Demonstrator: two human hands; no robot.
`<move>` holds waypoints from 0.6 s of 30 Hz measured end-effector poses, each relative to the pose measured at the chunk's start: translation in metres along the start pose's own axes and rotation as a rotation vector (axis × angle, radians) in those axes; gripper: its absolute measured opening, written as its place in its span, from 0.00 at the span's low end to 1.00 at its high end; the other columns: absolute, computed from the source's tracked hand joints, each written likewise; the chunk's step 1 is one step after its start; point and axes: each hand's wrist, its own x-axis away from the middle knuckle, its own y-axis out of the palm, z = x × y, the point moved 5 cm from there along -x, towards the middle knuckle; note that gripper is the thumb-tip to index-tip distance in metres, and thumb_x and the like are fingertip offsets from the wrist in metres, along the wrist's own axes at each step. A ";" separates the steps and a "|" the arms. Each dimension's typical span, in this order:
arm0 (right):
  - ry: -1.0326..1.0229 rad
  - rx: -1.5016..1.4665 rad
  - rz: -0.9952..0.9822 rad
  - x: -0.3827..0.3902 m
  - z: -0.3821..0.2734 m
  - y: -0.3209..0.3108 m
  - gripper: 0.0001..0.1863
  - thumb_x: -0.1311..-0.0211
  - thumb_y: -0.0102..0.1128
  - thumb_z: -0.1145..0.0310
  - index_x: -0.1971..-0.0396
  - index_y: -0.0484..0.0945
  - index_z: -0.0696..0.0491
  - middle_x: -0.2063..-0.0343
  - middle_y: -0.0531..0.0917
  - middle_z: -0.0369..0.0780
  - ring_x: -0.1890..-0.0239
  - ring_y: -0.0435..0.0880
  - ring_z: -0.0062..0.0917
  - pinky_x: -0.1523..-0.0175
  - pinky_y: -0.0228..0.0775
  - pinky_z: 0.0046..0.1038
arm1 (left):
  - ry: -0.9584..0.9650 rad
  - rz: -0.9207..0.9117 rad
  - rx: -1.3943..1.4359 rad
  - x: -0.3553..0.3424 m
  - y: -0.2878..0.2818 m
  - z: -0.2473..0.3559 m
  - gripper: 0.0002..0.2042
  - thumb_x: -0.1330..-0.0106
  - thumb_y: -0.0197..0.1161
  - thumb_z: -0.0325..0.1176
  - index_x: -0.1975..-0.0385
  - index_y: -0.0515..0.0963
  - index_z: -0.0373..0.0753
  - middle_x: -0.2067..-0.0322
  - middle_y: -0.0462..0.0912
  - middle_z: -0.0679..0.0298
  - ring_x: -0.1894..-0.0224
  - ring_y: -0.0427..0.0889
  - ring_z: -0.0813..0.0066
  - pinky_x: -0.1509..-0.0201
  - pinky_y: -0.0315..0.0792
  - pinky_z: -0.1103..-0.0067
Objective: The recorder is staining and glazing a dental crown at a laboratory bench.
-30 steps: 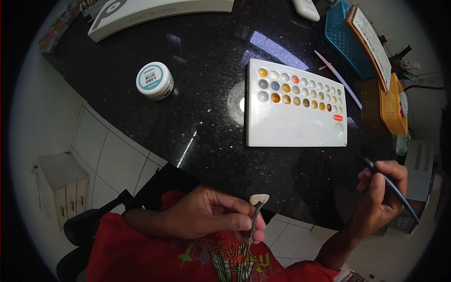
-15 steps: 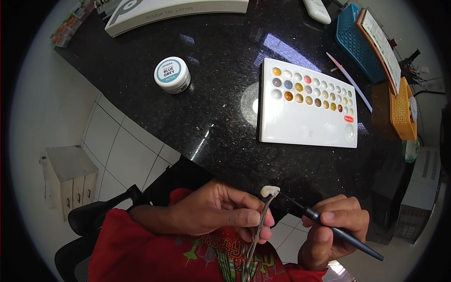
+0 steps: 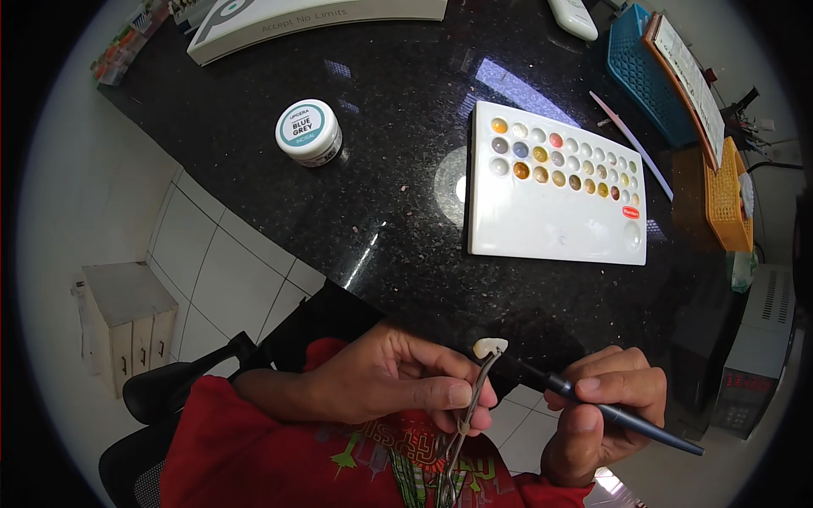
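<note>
My left hand (image 3: pixel 394 381) is closed round slim metal forceps (image 3: pixel 479 383), thumb pressed against the shaft. At their upper tip sits a small, glossy off-white dental crown (image 3: pixel 489 346). My right hand (image 3: pixel 614 405) pinches a fine brush (image 3: pixel 650 430) with a dark blue-grey handle, its dark front part pointing left toward the crown. Whether the bristles touch the crown I cannot tell. Farther off on the black table lies a white mixing palette (image 3: pixel 559 230), its rows of small wells filled with several colours. Left of it stands a white jar (image 3: pixel 309 133) with a teal-ringed lid.
A white box (image 3: pixel 313 32) lies at the table's far edge. Along the right are a pale strip (image 3: pixel 631 140), a blue basket (image 3: pixel 631 63), a yellow basket (image 3: pixel 728 203) and a grey device (image 3: pixel 754 364). A chair armrest (image 3: pixel 182 368) stands at lower left.
The brush has shifted slightly right and down, its tip end now drawn a little back from the crown's edge. The crown looks slightly turned in the forceps.
</note>
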 end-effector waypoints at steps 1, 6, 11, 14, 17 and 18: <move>0.009 -0.014 0.007 0.000 0.000 -0.001 0.17 0.44 0.61 0.55 0.73 0.68 0.53 0.83 0.70 0.36 0.86 0.70 0.15 0.79 0.60 0.14 | -0.001 -0.001 0.000 0.000 0.000 0.000 0.10 0.36 0.57 0.27 0.61 0.76 0.25 0.64 0.80 0.48 0.61 0.82 0.62 0.60 0.78 0.76; 0.010 -0.042 -0.021 -0.002 0.004 -0.002 0.18 0.44 0.61 0.55 0.73 0.68 0.54 0.84 0.70 0.36 0.86 0.69 0.15 0.80 0.59 0.13 | 0.001 0.013 -0.020 0.000 0.001 0.002 0.10 0.36 0.57 0.27 0.62 0.76 0.26 0.65 0.80 0.49 0.62 0.82 0.64 0.61 0.77 0.78; 0.011 -0.081 -0.027 -0.004 0.006 -0.003 0.18 0.44 0.61 0.56 0.73 0.68 0.55 0.84 0.70 0.37 0.86 0.68 0.14 0.82 0.59 0.12 | 0.028 -0.072 -0.048 0.001 0.000 0.000 0.13 0.34 0.56 0.34 0.57 0.76 0.31 0.64 0.82 0.58 0.63 0.81 0.78 0.62 0.75 0.85; -0.007 -0.078 0.027 -0.002 0.003 -0.002 0.18 0.44 0.61 0.56 0.73 0.68 0.55 0.84 0.70 0.36 0.86 0.68 0.14 0.81 0.59 0.12 | 0.023 -0.061 -0.028 0.002 -0.001 0.000 0.13 0.34 0.56 0.34 0.57 0.76 0.31 0.64 0.82 0.58 0.64 0.81 0.78 0.62 0.75 0.85; -0.005 -0.055 0.036 -0.002 0.004 -0.002 0.17 0.44 0.61 0.57 0.73 0.68 0.55 0.84 0.70 0.36 0.86 0.69 0.15 0.81 0.60 0.12 | 0.027 -0.065 -0.022 0.001 -0.001 0.000 0.13 0.34 0.56 0.33 0.57 0.76 0.30 0.65 0.82 0.58 0.64 0.81 0.78 0.63 0.75 0.85; -0.005 -0.055 0.037 -0.002 0.004 -0.003 0.17 0.44 0.61 0.57 0.73 0.68 0.55 0.84 0.70 0.36 0.86 0.69 0.15 0.81 0.60 0.12 | 0.034 -0.064 -0.021 0.001 -0.001 0.000 0.13 0.34 0.56 0.33 0.57 0.76 0.30 0.65 0.82 0.58 0.64 0.81 0.78 0.63 0.75 0.86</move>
